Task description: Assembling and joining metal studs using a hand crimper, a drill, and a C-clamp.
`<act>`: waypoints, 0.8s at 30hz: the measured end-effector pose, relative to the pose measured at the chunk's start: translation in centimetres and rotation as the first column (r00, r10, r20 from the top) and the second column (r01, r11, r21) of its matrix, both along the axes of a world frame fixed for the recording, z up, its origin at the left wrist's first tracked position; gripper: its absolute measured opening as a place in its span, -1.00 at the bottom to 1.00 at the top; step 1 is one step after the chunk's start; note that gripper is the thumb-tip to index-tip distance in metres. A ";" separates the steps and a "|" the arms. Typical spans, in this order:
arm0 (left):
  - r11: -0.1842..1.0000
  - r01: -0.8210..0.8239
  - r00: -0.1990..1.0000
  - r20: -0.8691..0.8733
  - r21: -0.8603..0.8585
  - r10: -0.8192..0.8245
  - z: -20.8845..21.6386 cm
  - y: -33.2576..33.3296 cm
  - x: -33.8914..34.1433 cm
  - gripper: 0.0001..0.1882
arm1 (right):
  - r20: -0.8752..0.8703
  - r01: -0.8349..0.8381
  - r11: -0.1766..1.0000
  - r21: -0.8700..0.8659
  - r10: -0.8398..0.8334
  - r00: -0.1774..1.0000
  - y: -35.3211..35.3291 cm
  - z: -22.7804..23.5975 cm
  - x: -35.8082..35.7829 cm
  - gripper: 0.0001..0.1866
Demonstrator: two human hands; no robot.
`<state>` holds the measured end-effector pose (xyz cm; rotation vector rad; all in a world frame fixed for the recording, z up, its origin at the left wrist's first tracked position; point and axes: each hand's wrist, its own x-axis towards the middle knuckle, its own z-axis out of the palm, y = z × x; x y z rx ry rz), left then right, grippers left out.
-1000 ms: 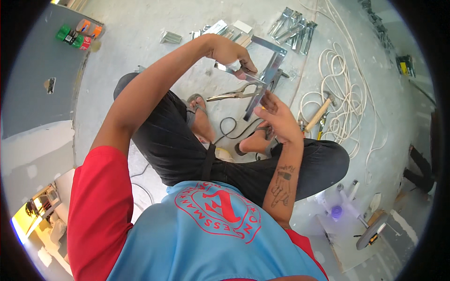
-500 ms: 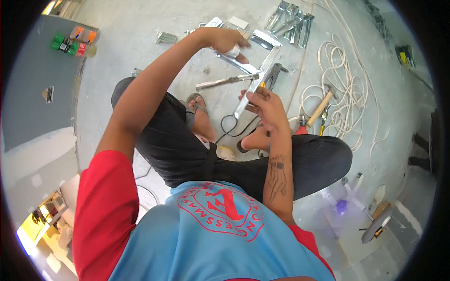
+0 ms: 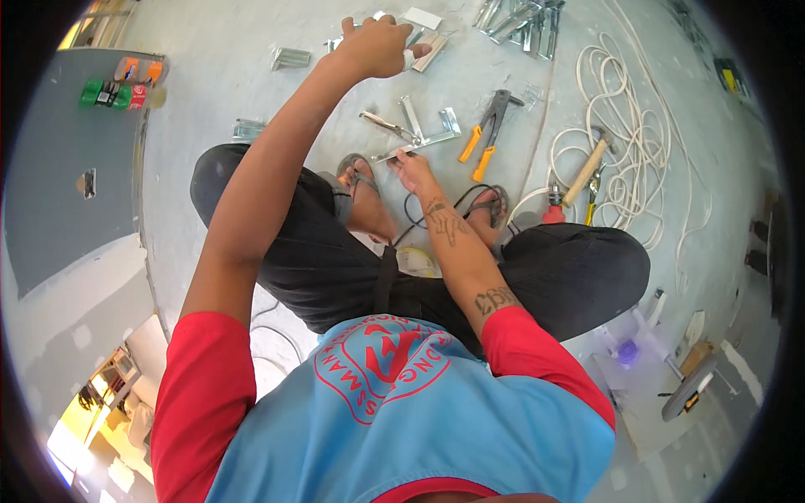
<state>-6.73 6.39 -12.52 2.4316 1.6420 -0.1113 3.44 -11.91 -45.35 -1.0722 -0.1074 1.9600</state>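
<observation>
Reaching seems to be the current step: the left hand [image 3: 376, 49] is hanging spread over the pieces [image 3: 432, 49], contact unclear; gripping one would be calling for a pinch. Past the left foot [image 3: 363, 199], the pliers [image 3: 384, 125] are meeting the frame [image 3: 432, 142], whose near edge the right hand [image 3: 414, 172] is pinching; a gap is separating frame and snips [image 3: 492, 122].

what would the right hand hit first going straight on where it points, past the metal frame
Past the metal frame it holds, the right hand would likely meet the locking pliers first, though depth is unclear from this view.
</observation>
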 end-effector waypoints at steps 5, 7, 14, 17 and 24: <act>0.994 -0.026 0.990 -0.143 -0.108 0.010 2.4 0.4 -0.4 -0.48 | 0.500 -0.417 0.901 0.122 0.307 0.810 -0.2 -2.1 3.1 -0.71; 0.987 -0.024 0.988 -0.157 -0.161 -0.001 3.1 0.7 -1.5 -0.51 | 0.664 -0.476 0.872 -0.118 0.426 0.615 0.6 -1.8 5.7 -0.66; 1.000 -0.024 0.999 -0.048 -0.020 0.023 3.0 2.9 -4.6 -0.52 | 0.981 0.187 0.963 -0.193 0.182 0.072 3.4 4.7 15.6 -0.50; 1.000 -0.026 0.999 0.032 -0.014 0.027 3.2 3.1 -4.9 -0.51 | 0.987 0.277 0.954 -0.117 0.142 -0.072 5.9 5.7 19.7 -0.43; 0.992 -0.033 0.997 0.065 -0.126 0.041 3.8 3.4 -5.3 -0.49 | 0.631 0.583 0.808 -0.090 0.499 -0.594 7.0 8.0 29.5 -0.35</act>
